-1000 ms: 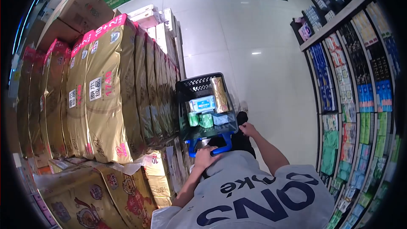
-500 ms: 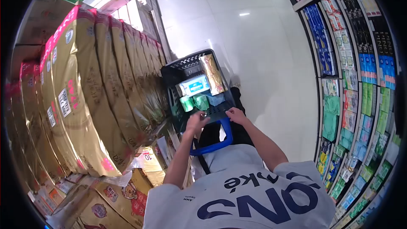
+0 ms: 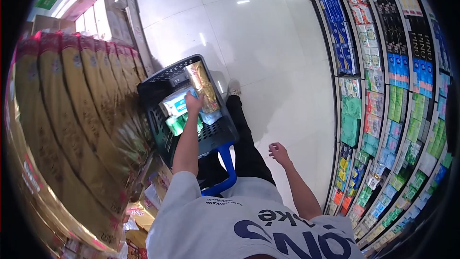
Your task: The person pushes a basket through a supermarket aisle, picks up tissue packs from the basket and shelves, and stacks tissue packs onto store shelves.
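Inside a dark shopping basket (image 3: 218, 139) with a blue handle (image 3: 229, 170), my left hand (image 3: 193, 102) is closed on the right end of a white and blue pack (image 3: 176, 103). A gold pack (image 3: 202, 84) lies along the basket's right side, beside that hand. Green packs (image 3: 175, 125) and a light blue pack (image 3: 211, 116) sit nearer the handle, the green ones partly behind my left forearm. Over the floor to the right of the basket, my right hand (image 3: 279, 153) hangs with bent fingers apart and nothing in it.
Large gold packages with pink tops (image 3: 72, 81) are stacked at the left, close to the basket. White cartons (image 3: 103, 19) stand beyond them. A long shelf (image 3: 335, 91) of colourful packs runs down the right. My shoe (image 3: 234, 88) is on the pale floor.
My left hand has moved from the basket's near edge onto the white and blue pack. My right hand has left that edge and moved right. The basket appears farther left in view.
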Demonstrator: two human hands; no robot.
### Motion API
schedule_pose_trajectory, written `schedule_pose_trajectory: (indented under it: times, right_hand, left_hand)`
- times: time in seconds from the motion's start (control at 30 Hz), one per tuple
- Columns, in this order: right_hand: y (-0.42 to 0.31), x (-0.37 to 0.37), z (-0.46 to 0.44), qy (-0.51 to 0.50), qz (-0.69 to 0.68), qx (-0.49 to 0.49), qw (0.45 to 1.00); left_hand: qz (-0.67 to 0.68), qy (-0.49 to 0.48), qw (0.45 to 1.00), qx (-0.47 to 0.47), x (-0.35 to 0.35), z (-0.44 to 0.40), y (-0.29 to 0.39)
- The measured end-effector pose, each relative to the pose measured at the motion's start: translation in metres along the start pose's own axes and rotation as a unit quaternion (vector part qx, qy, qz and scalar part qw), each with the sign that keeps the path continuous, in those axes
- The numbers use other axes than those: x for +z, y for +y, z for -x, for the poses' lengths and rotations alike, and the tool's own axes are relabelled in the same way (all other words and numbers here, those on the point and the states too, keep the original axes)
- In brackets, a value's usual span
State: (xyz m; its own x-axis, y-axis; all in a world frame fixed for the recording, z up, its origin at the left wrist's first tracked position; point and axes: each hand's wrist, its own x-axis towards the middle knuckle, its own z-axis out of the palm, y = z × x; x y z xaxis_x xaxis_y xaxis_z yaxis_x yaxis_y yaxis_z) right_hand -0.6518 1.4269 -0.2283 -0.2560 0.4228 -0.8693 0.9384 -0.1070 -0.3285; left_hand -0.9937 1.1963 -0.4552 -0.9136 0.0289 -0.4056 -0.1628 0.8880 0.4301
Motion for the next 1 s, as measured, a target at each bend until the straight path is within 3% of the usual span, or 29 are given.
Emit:
schedule_pose_trajectory:
  times: [0.13, 0.2, 0.33, 0.4, 0.47, 0.53, 0.57, 0.6, 0.67, 0.7, 0.8, 0.93, 1.0]
  right_hand:
    - [0.043, -0.025, 0.013, 0.037, -0.004, 0.049, 0.998]
    - [0.059, -0.026, 0.02, 0.014, 0.008, 0.112, 0.994]
    - [0.069, 0.002, 0.021, -0.005, -0.01, 0.118, 0.993]
    - [0.057, 0.021, 0.021, -0.008, -0.038, 0.091, 0.995]
    - [0.038, 0.039, 0.02, -0.029, -0.03, 0.054, 0.998]
    - [0.009, 0.05, 0.025, -0.038, -0.035, 0.028, 0.998]
    - [-0.004, 0.053, 0.027, -0.045, -0.036, 0.001, 0.998]
    - [-0.011, 0.056, 0.029, -0.044, -0.042, -0.002, 0.998]
    - [-0.018, 0.06, 0.03, -0.044, -0.058, -0.051, 0.996]
    - [-0.017, 0.062, 0.03, -0.043, -0.062, -0.053, 0.996]
    - [-0.007, 0.061, 0.027, -0.035, -0.055, -0.048, 0.997]
    - [0.024, 0.058, 0.032, -0.029, -0.023, 0.004, 0.999]
    - [0.046, 0.061, 0.024, -0.027, -0.016, 0.005, 1.0]
  left_hand:
    - [0.126, 0.02, 0.989, -0.073, -0.001, -0.025, 0.015]
    - [0.238, 0.051, 0.968, -0.065, 0.004, -0.033, 0.01]
    - [0.204, 0.064, 0.977, -0.017, 0.003, -0.031, 0.021]
    - [0.422, 0.001, 0.906, -0.001, 0.015, -0.031, 0.016]
    - [0.446, -0.039, 0.894, -0.014, 0.008, -0.024, 0.019]
    - [0.535, -0.029, 0.844, -0.031, 0.019, -0.028, 0.009]
    - [0.456, 0.027, 0.889, 0.026, 0.039, -0.04, -0.011]
    - [0.455, 0.026, 0.889, 0.033, 0.031, -0.04, -0.002]
    - [0.337, -0.03, 0.936, -0.099, 0.003, -0.029, 0.029]
    - [0.376, -0.057, 0.913, -0.151, -0.002, -0.029, 0.041]
    - [0.428, -0.078, 0.879, -0.195, -0.01, -0.027, 0.053]
    - [0.52, -0.071, 0.834, -0.172, -0.02, -0.008, 0.05]
    - [0.512, -0.099, 0.823, -0.225, -0.041, 0.001, 0.062]
